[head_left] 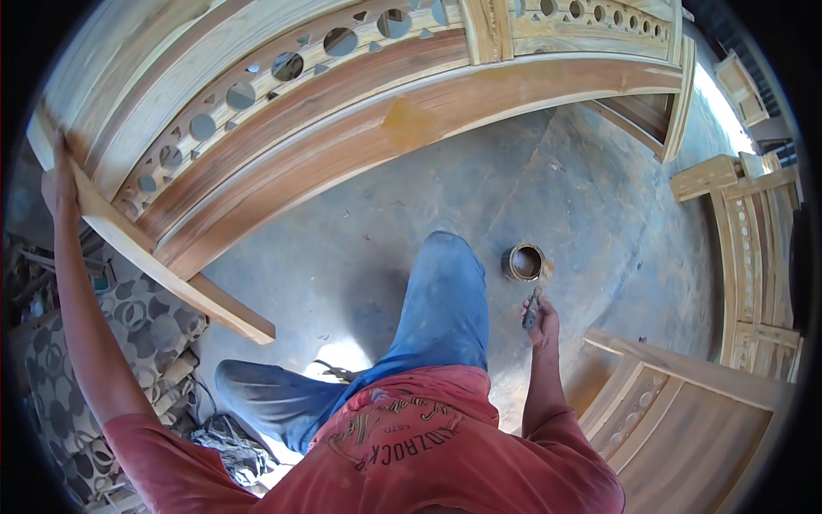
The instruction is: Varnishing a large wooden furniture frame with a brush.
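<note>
My left hand point(62, 176) grips the left end post of a large, unfinished wooden frame point(317, 176) that has a curved rail and a row of cut-out circles along it. In my right hand point(544, 324) is a paintbrush point(533, 313) with a dark handle, its light bristles angled up beside the rim of a small round can point(522, 262) holding dark liquid. The can stands on the concrete floor, just right of my blue-jeaned raised knee. A yellowish patch shows on the middle of the curved rail.
More wooden frames stand at the right point(745, 257) and lower right point(676, 369). A patterned grey cloth-covered item point(103, 360) and crumpled dark plastic point(240, 450) lie at the left. The concrete floor point(599, 206) spreads between the pieces, with scuffs and debris.
</note>
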Action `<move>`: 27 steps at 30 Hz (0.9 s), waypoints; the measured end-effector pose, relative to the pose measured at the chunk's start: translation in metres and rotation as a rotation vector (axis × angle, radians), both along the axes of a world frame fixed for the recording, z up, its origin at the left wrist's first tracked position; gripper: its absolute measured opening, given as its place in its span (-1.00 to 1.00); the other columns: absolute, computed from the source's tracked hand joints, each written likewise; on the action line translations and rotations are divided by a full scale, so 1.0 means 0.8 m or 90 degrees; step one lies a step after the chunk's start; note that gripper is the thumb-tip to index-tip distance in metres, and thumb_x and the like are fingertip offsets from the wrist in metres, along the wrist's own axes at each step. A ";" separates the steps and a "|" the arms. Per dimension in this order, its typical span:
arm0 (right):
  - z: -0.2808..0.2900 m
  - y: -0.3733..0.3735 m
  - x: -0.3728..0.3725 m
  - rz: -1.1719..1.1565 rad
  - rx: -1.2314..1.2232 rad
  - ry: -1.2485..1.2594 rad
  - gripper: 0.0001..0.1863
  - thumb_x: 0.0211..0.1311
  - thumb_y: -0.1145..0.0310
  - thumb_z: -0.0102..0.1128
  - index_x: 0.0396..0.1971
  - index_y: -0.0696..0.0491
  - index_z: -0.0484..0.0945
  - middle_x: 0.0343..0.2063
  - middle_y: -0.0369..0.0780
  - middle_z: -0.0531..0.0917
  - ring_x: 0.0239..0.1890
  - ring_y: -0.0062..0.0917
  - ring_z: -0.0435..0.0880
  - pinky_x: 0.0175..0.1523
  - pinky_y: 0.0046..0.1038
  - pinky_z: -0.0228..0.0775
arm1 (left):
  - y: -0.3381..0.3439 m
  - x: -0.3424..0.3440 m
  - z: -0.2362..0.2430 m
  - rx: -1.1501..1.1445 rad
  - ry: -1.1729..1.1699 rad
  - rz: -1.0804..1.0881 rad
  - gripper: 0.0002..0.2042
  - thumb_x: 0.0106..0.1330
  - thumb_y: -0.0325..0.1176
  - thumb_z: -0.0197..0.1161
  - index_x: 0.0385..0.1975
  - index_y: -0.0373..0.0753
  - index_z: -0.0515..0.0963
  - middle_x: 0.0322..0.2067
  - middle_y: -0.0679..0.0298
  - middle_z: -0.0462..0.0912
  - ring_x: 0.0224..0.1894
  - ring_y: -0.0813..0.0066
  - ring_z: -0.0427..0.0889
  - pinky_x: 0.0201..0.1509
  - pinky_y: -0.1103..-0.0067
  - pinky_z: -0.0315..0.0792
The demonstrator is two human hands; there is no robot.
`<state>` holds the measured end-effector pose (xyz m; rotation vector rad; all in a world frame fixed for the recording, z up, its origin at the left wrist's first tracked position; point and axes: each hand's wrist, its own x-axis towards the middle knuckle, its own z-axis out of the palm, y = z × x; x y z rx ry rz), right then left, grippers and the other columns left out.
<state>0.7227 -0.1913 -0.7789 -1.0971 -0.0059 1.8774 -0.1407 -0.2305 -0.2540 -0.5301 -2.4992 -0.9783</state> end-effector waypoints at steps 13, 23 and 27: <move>0.258 -0.027 -0.133 -0.069 0.443 -0.126 -0.73 0.51 0.27 -0.02 0.05 0.10 0.39 -0.13 -0.08 0.62 -0.44 -0.43 0.64 -0.42 -0.47 0.53 | 0.031 0.008 0.006 -0.023 -0.021 -0.157 0.13 -0.01 0.60 0.15 0.11 -0.59 0.52 0.02 -0.16 0.63 -0.04 0.09 0.68 0.06 0.42 0.53; 0.352 -0.144 -0.325 0.047 0.481 -0.127 -0.74 0.44 0.42 -0.07 0.07 0.09 0.35 -0.14 0.00 0.62 -0.44 -0.40 0.64 -0.39 -0.49 0.52 | 0.045 -0.022 0.005 0.022 0.004 -0.264 0.06 0.01 0.51 0.22 0.03 -0.64 0.55 -0.09 -0.16 0.68 -0.09 0.11 0.71 0.04 0.39 0.54; 0.346 -0.169 -0.391 0.066 0.474 -0.147 -0.73 0.41 0.46 -0.03 0.06 0.10 0.36 -0.15 -0.01 0.66 -0.43 -0.44 0.63 -0.39 -0.50 0.51 | 0.096 -0.077 -0.050 0.024 0.000 -0.320 0.08 0.03 0.51 0.19 0.06 -0.66 0.51 -0.02 -0.22 0.64 -0.07 0.04 0.70 0.07 0.36 0.54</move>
